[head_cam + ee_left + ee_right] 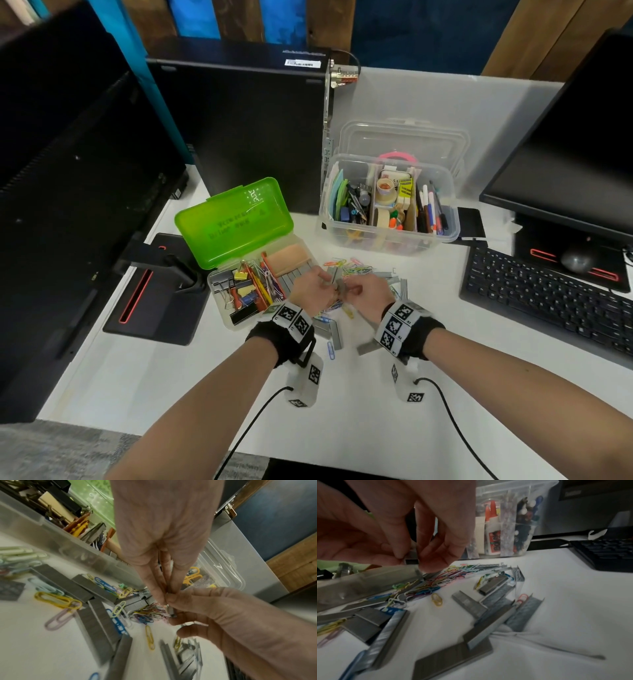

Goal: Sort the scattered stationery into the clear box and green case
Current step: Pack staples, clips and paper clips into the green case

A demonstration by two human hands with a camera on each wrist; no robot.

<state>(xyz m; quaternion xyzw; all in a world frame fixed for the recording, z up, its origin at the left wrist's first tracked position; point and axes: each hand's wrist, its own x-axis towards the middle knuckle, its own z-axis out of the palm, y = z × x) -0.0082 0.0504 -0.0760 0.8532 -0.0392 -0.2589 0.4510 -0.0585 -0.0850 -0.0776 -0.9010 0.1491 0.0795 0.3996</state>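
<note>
White desk (428, 342) in an office cubicle, seen from above and from both wrists. At centre, the left hand (310, 291) and the right hand (368, 293) meet over the scatter and together pinch a short grey staple strip (340, 286); the left fingertips (163, 599) grip its upper end, the right fingers (426, 555) curl around its lower end. Both grips are thus closed on the same strip, held clear of the desk. Directly beneath the hands lie more grey staple strips (453, 657) and a tangle of coloured paper clips (150, 612), some overlapping. Just left of the hands stands the green case (236, 219), lid raised, its clear tray holding binder clips, pencils and a row of staple strips. Behind the hands and slightly right stands the clear box (387, 202), lid open at the rear, its compartments filled with paper, tape rolls, glue bottles and pens. Right of the hands lies a black keyboard (548, 301) below a monitor (565, 164); behind the green case rises a black computer tower (246, 130).
</note>
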